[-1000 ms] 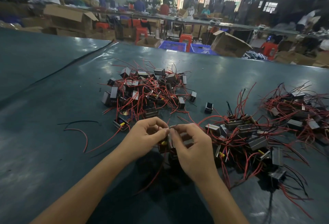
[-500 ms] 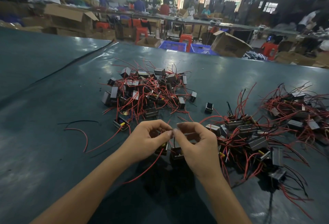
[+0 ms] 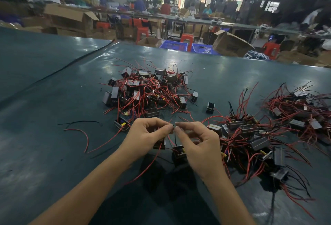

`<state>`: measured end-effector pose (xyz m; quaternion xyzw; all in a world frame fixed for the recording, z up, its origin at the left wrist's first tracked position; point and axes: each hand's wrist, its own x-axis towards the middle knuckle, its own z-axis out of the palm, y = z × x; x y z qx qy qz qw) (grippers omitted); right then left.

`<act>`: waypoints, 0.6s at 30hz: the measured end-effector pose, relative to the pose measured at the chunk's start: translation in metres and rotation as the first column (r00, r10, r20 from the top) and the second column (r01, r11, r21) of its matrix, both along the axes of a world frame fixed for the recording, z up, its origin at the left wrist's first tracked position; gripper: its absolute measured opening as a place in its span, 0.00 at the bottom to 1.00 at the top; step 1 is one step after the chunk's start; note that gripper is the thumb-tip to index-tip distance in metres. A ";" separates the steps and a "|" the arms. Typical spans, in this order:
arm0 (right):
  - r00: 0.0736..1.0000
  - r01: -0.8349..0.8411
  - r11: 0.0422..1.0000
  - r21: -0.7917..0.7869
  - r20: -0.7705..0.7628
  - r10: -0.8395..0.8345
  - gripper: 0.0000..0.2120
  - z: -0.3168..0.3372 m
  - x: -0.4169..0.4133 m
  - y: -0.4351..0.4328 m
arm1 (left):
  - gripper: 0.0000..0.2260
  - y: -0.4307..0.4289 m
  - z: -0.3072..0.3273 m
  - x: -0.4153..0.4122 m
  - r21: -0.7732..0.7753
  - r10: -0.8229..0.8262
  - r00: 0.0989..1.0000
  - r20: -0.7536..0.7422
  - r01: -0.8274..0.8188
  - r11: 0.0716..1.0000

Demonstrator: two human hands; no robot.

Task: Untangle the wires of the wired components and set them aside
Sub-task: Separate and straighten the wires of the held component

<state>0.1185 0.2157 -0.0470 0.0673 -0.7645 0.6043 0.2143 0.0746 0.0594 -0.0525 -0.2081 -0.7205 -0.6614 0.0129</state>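
In hand: left hand point(image 3: 148, 136) and right hand point(image 3: 198, 146), fingertips meeting over the near table point(image 3: 44, 99), each pinching a thin wire end; we cannot tell whether it is one wire or two. Below them, and by our judgement lifted off the mat, we list the first component point(image 3: 159, 144) and second component point(image 3: 179, 151), close together and not yet parted. Outstanding, as we judge: most of the job, since the near-right heap point(image 3: 250, 135) and far-right heap point(image 3: 300, 106) lie matted in red and black leads. The far heap point(image 3: 148, 90) may be the set-aside lot; we cannot say. Also present: lone component point(image 3: 210, 107), loose red wire point(image 3: 87, 139), loose black wire point(image 3: 80, 122). Obstruction: near-right heap leads trailing just beside the right wrist.
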 end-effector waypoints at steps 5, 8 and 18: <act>0.999 -0.014 1.000 0.028 -0.051 0.016 0.06 -0.001 -0.001 -0.001 | 0.07 0.001 0.003 0.001 -0.032 -0.006 1.000 -0.017 0.005 0.999; 0.994 -0.035 0.997 0.073 -0.098 0.042 0.06 0.000 -0.001 -0.002 | 0.04 0.001 0.003 0.000 -0.050 0.000 1.000 -0.030 -0.001 0.999; 0.998 -0.034 0.999 -0.024 0.053 0.036 0.08 0.003 -0.001 0.001 | 0.08 -0.001 0.008 0.004 -0.098 -0.136 0.991 -0.002 0.135 0.986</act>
